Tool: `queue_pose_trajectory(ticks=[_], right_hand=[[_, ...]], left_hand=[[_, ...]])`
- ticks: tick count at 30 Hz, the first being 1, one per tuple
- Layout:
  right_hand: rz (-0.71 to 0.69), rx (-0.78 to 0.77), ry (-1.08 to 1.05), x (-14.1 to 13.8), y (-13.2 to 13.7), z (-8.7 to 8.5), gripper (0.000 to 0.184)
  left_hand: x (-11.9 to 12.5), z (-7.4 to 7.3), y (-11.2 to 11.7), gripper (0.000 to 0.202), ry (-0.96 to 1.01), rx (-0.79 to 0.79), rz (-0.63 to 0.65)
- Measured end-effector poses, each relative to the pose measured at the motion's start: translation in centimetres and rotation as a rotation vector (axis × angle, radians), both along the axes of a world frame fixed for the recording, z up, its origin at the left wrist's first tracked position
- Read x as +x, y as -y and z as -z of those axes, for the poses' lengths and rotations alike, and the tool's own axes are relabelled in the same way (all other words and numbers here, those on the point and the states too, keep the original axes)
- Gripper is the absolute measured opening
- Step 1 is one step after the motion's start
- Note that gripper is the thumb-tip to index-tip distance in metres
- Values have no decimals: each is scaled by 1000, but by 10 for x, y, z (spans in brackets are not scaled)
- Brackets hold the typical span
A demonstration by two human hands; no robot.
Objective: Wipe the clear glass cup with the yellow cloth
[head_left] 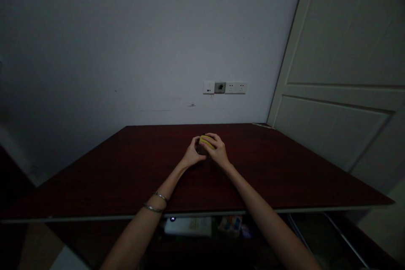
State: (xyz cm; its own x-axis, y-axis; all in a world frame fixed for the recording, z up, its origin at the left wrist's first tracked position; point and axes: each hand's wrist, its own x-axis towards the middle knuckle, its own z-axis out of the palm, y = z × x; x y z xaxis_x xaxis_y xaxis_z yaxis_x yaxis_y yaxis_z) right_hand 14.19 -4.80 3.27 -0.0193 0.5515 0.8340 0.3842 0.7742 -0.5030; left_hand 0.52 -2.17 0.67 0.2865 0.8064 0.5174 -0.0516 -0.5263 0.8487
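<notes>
Over the middle of the dark red table, both of my hands meet around a small dark object. My left hand curls round the left side of this dark, rounded object, whose exact kind I cannot make out in the dim light. My right hand grips a yellow block that looks like a sponge, pressed to the top right of the dark object. The fingers hide much of both things. Two bracelets circle my left forearm.
A pale wall with a row of sockets stands behind the table. To the right is a panelled white door. Below the table's front edge, a white box-like thing and other items lie in shadow.
</notes>
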Motion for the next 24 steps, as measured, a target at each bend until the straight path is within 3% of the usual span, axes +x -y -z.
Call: queue_pose_trajectory(ticks=[4, 11, 19, 24], right_hand=[[-28, -124, -164, 1, -10, 2, 25], [-101, -47, -22, 7, 4, -3, 25], [-120, -164, -269, 7, -12, 0, 24], [-132, -161, -259, 8, -10, 2, 26]], left_hand=[[0, -4, 4, 79, -33, 42, -8], [1, -2, 0, 77, 83, -9, 104], [1, -3, 1, 76, 137, -46, 141], [2, -4, 1, 76, 148, -86, 84]])
